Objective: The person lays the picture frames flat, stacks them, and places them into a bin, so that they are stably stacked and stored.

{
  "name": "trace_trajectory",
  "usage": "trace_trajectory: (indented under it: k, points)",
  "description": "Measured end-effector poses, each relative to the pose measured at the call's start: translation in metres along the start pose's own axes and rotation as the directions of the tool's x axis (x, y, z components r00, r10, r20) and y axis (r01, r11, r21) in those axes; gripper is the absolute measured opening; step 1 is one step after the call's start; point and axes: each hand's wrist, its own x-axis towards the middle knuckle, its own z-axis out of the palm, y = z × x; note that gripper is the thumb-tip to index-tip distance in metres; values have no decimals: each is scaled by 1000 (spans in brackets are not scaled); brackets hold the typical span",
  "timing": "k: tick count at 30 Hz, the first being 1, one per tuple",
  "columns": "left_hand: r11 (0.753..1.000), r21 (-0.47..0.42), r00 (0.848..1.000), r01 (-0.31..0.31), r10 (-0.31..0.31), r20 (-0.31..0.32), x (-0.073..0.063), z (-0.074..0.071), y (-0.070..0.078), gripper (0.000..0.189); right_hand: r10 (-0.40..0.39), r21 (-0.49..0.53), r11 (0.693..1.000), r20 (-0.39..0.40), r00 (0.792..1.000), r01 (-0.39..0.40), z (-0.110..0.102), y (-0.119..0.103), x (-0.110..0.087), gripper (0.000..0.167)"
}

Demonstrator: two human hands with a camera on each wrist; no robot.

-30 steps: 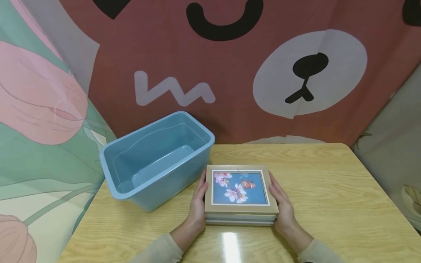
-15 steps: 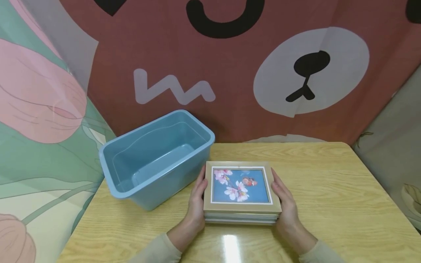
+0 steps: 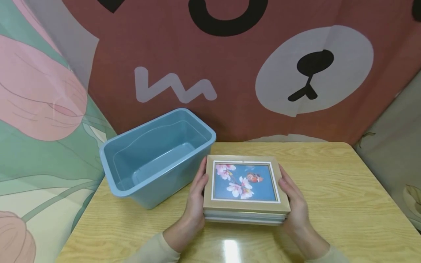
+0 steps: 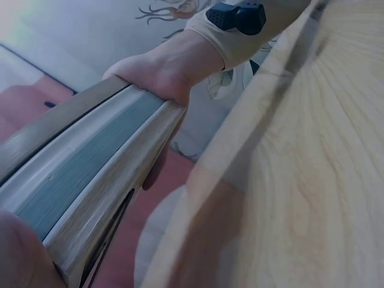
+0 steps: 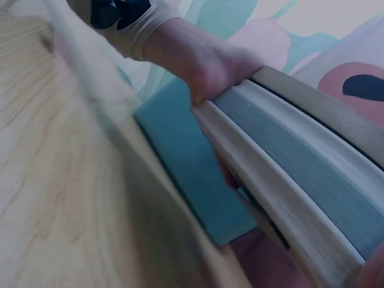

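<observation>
Both hands hold a stack of picture frames [image 3: 245, 216] between them, one at each short side. The top picture frame [image 3: 246, 204] is gold, with pink blossoms and a small orange bird on blue. My left hand [image 3: 193, 206] grips the left side and my right hand [image 3: 297, 210] the right. Below the gold frame, white, blue-grey and pale wood-toned edges [image 4: 114, 162] show in the left wrist view. In the right wrist view, a finger of the left hand [image 5: 210, 69] reaches under the stack. The stack is raised off the table, roughly level. Most fingers are hidden.
A blue plastic tub [image 3: 158, 175] stands at the left rear of the wooden table [image 3: 342, 204], close to the stack's left side; nothing shows inside it. Cloth hangings [image 3: 230, 113] with printed cartoons close off the back and sides.
The stack has come up and toward the camera, looking larger, with its right side shifted right. Both hands moved with it, keeping their hold. The camera view shifted slightly.
</observation>
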Motion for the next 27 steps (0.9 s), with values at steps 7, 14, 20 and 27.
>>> trace_trajectory:
  k: [7,14,20,27]
  points:
    - [999,30,1000,-17,17,10,-2,6,16,61,15,-2,1000,16,1000,-15,-1,-15,-1,64]
    - [999,29,999,-34,33,5,-3,15,36,60,-11,-16,1000,13,1000,11,0,-37,-1,66]
    - [999,18,999,-48,48,-8,-3,20,52,60,-15,-32,999,1,1000,15,5,-55,0,65]
    - [999,-6,999,-33,33,-8,-2,24,70,60,6,-22,1000,-10,1000,-7,11,-72,2,65]
